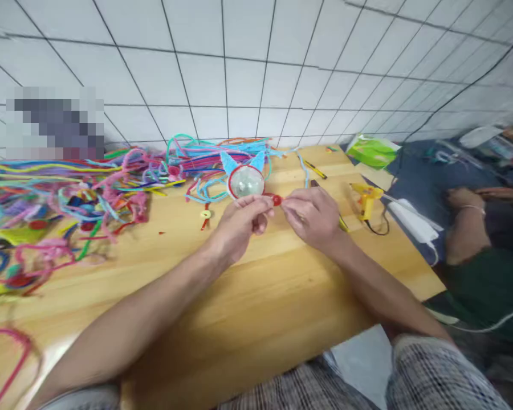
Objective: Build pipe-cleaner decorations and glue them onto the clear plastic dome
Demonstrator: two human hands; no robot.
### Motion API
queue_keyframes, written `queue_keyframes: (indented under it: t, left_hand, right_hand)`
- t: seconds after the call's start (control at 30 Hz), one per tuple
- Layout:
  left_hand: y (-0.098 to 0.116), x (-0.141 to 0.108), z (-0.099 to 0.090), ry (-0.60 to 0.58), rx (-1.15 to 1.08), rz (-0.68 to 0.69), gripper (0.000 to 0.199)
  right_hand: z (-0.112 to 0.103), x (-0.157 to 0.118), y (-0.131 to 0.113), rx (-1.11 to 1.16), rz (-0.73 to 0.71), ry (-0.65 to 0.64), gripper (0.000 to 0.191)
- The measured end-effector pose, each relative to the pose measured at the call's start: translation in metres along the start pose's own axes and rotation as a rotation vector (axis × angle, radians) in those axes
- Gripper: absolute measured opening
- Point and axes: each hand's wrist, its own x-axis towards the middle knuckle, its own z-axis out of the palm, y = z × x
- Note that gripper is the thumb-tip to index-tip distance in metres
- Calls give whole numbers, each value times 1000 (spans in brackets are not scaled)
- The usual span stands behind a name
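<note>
The small red piece (277, 200) was between the person's two hands, near the middle of the view and above a light wooden tabletop (282, 296). The left hand (244, 221) had a narrow grip, thumb and forefinger pinched together at the piece's left side. The right hand (311, 215) came in from the opposite side, its fingertips drawn close at the other edge; from where I stood, I could not tell whether that grip was closed on the piece or only touching it. Something so little probably called for fingertips rather than whole palms, and working from both sides would have kept it steady.

Just behind the left fingers was a clear round shape (247, 183) with a red rim and two blue pointed ears (255, 163). Whether those fingers touched it, I could not tell. Nearer the person, a pale yellow disc (206, 214) lay on a red strip.

Fuzzy coloured stems (128, 182) were heaped along the left and the wall, perhaps to leave the middle free for handwork. To the right stood a yellow glue gun (369, 202), likely set there for easy reach, with a white power strip (414, 221) beside it. Farther right, a co-worker's forearm (465, 228) showed, apart from the person's own hands.
</note>
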Motion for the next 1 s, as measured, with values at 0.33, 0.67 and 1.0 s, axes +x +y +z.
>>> queue_keyframes:
  t: [0.33, 0.67, 1.0]
  left_hand:
    - [-1, -1, 1, -14, 7, -84, 26]
    - [-8, 7, -10, 32, 217, 118, 33]
    - [-24, 100, -86, 456, 627, 566, 86]
  right_hand:
    - [1, -3, 2, 4, -14, 13, 30]
    - [3, -5, 3, 126, 229, -9, 16]
    - [45, 7, 41, 850, 1156, 62, 19]
